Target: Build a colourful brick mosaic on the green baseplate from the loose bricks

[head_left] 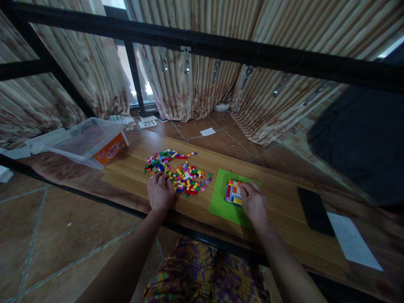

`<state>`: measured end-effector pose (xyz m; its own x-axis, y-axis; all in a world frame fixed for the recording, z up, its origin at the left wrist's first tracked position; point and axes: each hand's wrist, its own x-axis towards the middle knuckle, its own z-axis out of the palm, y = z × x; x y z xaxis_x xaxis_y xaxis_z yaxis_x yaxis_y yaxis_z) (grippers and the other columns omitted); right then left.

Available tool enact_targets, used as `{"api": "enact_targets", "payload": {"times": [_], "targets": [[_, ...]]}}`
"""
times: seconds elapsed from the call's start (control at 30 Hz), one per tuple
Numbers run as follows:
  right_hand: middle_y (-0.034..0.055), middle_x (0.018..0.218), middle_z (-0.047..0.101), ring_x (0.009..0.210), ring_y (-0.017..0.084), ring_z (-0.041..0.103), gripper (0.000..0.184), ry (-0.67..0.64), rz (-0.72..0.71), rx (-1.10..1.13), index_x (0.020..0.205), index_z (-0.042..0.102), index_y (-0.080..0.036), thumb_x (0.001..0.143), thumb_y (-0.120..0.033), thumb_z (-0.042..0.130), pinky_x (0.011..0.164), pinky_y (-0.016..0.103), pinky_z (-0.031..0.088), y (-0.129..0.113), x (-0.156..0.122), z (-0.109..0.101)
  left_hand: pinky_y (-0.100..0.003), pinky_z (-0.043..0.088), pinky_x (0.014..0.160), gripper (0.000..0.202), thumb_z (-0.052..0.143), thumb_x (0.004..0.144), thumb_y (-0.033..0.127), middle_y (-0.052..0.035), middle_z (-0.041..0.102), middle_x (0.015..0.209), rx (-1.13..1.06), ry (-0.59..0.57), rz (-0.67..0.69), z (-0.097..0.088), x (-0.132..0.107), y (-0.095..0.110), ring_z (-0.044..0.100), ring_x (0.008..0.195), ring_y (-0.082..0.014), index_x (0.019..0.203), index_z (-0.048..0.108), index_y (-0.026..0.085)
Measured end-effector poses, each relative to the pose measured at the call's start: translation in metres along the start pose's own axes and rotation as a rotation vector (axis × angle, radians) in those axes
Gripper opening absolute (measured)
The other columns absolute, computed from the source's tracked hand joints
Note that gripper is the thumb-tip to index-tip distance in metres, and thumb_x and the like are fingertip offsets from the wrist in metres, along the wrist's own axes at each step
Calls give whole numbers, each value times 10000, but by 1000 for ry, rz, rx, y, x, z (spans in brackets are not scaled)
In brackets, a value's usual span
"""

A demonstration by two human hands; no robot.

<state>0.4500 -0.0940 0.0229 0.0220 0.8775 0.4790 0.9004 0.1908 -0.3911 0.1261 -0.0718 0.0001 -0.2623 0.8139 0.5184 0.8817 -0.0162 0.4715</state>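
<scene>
Loose toy building bricks (189,179) in many colours lie spread over the wooden board. At the near left edge of this pile is my left hand (160,192), its fingers curled down among the bricks; whatever they grip is hidden. A green studded baseplate (221,202) lies to the right of the pile. On it sits a low, multicoloured brick build (232,192) with red, white, orange, blue and yellow parts. My right hand (254,202) reaches over the build's right side, thumb and fingers pinched together at its top. The fingertips cover what is between them.
A clear plastic box (85,143) with an orange label stands at the board's left end. Right of the baseplate lie a black phone-like slab (315,210) and a white paper sheet (355,240). A dark metal bar (202,42) crosses beyond the wooden board (277,210), before curtains (202,92).
</scene>
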Motion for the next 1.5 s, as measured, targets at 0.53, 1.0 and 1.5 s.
{"api": "enact_targets", "payload": {"times": [0.53, 1.0, 1.5], "targets": [[83, 921, 654, 840, 217, 584, 345, -13, -30, -43, 1003, 713, -204, 943, -290, 384, 769, 339, 479, 0, -7, 0, -453, 415, 945, 271, 448, 865, 276, -154, 623, 1116, -14, -14, -20, -2, 0, 2, 559, 1066, -290, 974, 661, 151], [80, 861, 664, 812, 218, 577, 363, -57, -46, -82, 950, 712, -208, 943, -271, 354, 765, 346, 469, 0, -5, 0, -459, 413, 950, 263, 458, 857, 271, -156, 623, 1123, -16, -17, -17, -2, 0, 1, 562, 1063, -295, 970, 662, 149], [66, 944, 675, 884, 195, 627, 281, -102, -57, 228, 952, 703, -227, 951, -287, 429, 829, 325, 492, -81, -18, 9, -453, 413, 938, 264, 449, 862, 261, -156, 623, 1119, -1, -10, -8, 1, 0, -1, 562, 1073, -295, 977, 661, 152]]}}
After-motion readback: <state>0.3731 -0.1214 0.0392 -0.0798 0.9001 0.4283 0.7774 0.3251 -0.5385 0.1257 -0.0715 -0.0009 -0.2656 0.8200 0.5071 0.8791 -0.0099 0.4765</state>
